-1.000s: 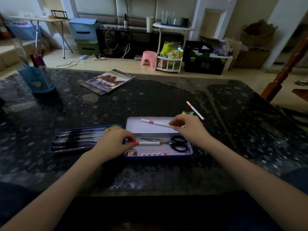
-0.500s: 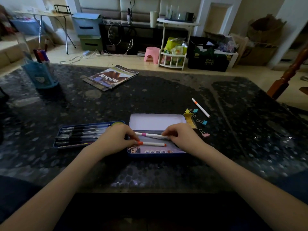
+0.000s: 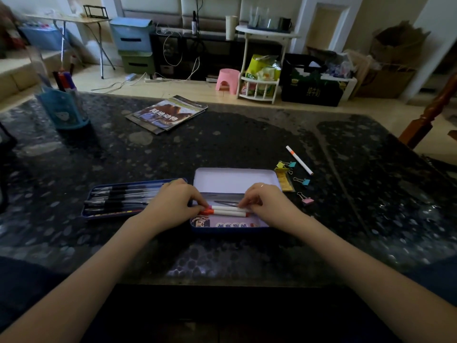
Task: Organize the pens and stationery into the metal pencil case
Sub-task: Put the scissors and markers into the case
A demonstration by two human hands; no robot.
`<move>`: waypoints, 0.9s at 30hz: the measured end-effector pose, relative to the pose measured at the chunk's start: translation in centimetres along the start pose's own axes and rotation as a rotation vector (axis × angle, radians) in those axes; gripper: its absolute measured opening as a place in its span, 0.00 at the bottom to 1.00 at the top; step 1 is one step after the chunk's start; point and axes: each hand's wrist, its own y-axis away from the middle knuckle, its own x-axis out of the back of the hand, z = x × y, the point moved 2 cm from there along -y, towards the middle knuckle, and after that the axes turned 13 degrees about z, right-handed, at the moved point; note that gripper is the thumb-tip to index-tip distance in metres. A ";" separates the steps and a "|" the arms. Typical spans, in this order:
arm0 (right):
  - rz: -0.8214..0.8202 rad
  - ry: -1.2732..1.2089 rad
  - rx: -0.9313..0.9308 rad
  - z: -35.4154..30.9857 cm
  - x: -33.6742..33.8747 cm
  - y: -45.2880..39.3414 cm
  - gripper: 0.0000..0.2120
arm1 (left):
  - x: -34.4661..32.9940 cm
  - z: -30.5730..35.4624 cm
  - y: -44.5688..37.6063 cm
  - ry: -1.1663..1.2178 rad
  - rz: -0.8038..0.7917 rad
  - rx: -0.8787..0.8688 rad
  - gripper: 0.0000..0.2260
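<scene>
An open metal pencil case (image 3: 235,178) lies on the dark table, its blue tray (image 3: 103,214) of black pens beside it on the left. Two white markers lie side by side in the case: a pink-capped one (image 3: 223,207) and an orange-capped one (image 3: 228,213). My left hand (image 3: 170,203) pinches their left ends. Fingers of my right hand (image 3: 265,203) hold their right ends. Scissor blades (image 3: 226,202) show just behind the markers; the handles are hidden under my right hand. Another white marker (image 3: 299,160) lies loose to the right.
Several coloured binder clips (image 3: 305,200) and a yellow item (image 3: 284,180) lie right of the case. A magazine (image 3: 168,114) sits farther back, a blue pen holder (image 3: 63,108) at far left. A wooden chair post (image 3: 427,117) stands at the right.
My right hand brought the pink-capped marker down from above the lid into the case beside the orange-capped one. Both hands now hold the pair at its ends.
</scene>
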 end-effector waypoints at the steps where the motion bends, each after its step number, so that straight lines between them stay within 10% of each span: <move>1: 0.040 0.001 0.002 0.2 0.4 -0.2 0.12 | 0.0 0.0 0.0 0.004 0.005 -0.001 0.05; 7: 0.443 0.051 -0.172 5.5 4.0 -3.2 0.15 | 0.0 0.1 0.0 0.006 0.008 0.011 0.05; 16: 0.174 0.482 -0.481 13.1 4.3 -4.4 0.20 | -0.2 -0.1 -0.2 0.000 0.033 -0.011 0.04; 27: 0.440 0.390 -0.563 11.6 5.2 -3.7 0.12 | -0.6 -0.2 -0.4 -0.008 0.046 -0.033 0.04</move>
